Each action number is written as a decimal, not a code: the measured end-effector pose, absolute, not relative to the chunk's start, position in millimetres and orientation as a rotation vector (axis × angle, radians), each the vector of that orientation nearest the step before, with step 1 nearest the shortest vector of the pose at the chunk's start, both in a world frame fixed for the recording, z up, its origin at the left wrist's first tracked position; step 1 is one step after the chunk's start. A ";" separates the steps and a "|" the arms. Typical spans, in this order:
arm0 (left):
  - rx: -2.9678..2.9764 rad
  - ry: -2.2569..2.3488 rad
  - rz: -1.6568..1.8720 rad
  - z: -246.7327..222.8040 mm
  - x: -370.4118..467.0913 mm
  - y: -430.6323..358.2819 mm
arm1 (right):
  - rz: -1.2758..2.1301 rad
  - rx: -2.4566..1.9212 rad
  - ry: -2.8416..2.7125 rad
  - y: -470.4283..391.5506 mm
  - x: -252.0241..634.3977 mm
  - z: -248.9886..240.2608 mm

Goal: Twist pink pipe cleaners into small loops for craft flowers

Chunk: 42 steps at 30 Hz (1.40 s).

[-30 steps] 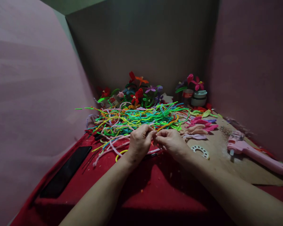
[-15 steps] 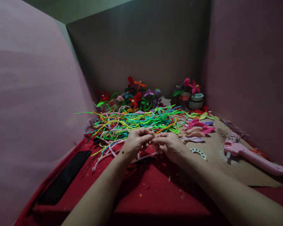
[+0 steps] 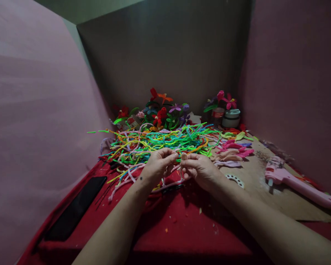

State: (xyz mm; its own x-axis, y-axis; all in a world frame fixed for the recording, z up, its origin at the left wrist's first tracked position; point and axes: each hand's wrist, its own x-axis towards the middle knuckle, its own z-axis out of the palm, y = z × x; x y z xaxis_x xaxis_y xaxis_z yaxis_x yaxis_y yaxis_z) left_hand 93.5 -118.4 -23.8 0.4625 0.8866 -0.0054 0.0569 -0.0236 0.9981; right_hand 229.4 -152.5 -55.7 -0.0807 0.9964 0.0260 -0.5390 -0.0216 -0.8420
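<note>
My right hand (image 3: 201, 169) pinches a small beige pipe cleaner loop (image 3: 184, 157), its lower end hanging below the fingertips. Just to its left, my left hand (image 3: 160, 165) has thumb and forefinger pressed together; whatever is between them is too small to make out. Both hands hover over the near edge of a tangled pile of pipe cleaners (image 3: 165, 139) in green, yellow, orange, pink and blue. Beside the right hand, finished-looking fuzzy petals (image 3: 233, 151) in pink, beige and lilac lie on a brown board (image 3: 253, 191).
A pink glue gun (image 3: 295, 180) and a white curved piece with holes (image 3: 235, 179) lie at right. At left rests a black phone-like slab (image 3: 77, 208) on the red cloth (image 3: 182, 228). Fuzzy flowers (image 3: 160, 116) and a lidded jar (image 3: 231, 118) stand at the back.
My fingertips have moved slightly apart, and the beige loop now shows upright in my right hand. The view has shifted a little.
</note>
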 end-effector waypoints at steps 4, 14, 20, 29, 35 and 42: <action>1.558 0.928 0.706 -20.2 94.7 -123.8 | 1.410 -0.812 -0.892 -152.0 227.6 -59.5; 1.630 0.904 0.667 -15.8 97.3 -124.1 | 1.403 -0.790 -0.976 -156.4 226.6 -53.5; 1.671 0.944 0.739 -16.1 100.6 -130.3 | 1.385 -0.713 -0.877 -155.7 224.7 -50.6; 1.720 1.087 0.721 -29.1 107.3 -128.9 | 1.272 -0.800 -0.937 -153.7 224.3 -56.7; 1.544 0.957 0.727 -29.7 106.0 -127.9 | 1.291 -0.793 -0.968 -154.0 225.2 -60.5; 1.691 0.962 0.701 -27.3 104.5 -129.1 | 1.281 -0.805 -0.894 -152.8 224.9 -56.7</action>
